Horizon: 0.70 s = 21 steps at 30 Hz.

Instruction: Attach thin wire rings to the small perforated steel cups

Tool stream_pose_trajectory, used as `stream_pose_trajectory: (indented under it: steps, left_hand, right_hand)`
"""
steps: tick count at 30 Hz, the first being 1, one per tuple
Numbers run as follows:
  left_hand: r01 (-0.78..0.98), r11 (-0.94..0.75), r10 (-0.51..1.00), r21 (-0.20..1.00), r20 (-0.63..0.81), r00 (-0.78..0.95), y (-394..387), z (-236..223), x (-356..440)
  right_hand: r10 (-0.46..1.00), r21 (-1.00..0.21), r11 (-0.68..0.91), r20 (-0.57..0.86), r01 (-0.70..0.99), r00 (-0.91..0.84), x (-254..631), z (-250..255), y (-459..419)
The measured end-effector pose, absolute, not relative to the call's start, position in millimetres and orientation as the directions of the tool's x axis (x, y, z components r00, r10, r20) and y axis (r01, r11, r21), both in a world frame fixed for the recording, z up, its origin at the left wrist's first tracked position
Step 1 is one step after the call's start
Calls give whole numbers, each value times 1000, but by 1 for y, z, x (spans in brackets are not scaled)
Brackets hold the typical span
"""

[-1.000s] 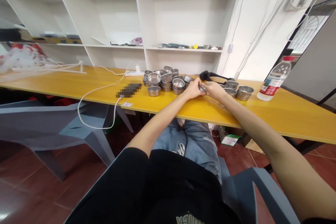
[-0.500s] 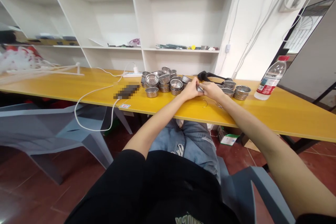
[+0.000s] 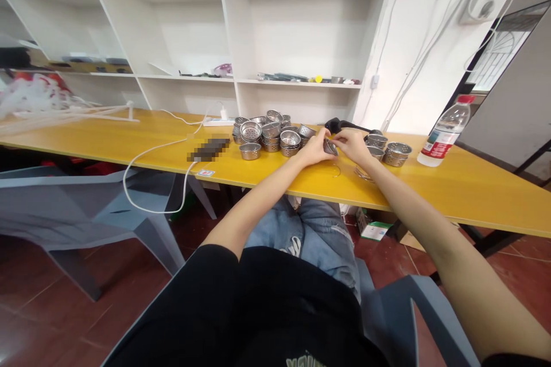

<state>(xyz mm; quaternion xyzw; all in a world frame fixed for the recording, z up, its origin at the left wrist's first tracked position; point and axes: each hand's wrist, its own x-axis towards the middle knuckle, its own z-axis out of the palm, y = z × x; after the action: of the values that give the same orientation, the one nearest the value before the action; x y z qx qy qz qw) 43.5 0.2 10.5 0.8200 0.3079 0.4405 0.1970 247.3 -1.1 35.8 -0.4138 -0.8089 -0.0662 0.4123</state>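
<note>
My left hand (image 3: pixel 317 149) is closed around a small perforated metal cup (image 3: pixel 330 147), tilted so its round face shows toward the right. My right hand (image 3: pixel 350 144) is at the cup's upper right rim with its fingertips pinched together; what they pinch is too small to make out. Below the hands a thin curved wire (image 3: pixel 337 171) lies on the yellow table (image 3: pixel 301 180). Several bent wires (image 3: pixel 364 174) lie under my right wrist. Left of my hands stands a pile of perforated metal cups (image 3: pixel 271 130). A smaller group of cups (image 3: pixel 398 153) stands to the right.
A water bottle (image 3: pixel 446 132) with a red cap stands at the right. Behind the hands lies a black object (image 3: pixel 340 125). A pixelated dark device (image 3: pixel 209 149) with a white cable (image 3: pixel 125 175) lies at the left. White shelves (image 3: pixel 297 81) rise behind the table.
The cup has turned in my left hand so more of its round face shows. My right hand has shifted slightly right, to the rim. The camera view has shifted slightly.
</note>
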Motion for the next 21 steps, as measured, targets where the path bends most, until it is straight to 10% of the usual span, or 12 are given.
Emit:
stream_pose_trajectory:
  steps: [21]
  left_hand:
    - [272,-752,653,600,621,435,0,9,43]
  right_hand:
    - [771,-297,619,408,727,-490,246,38,-2]
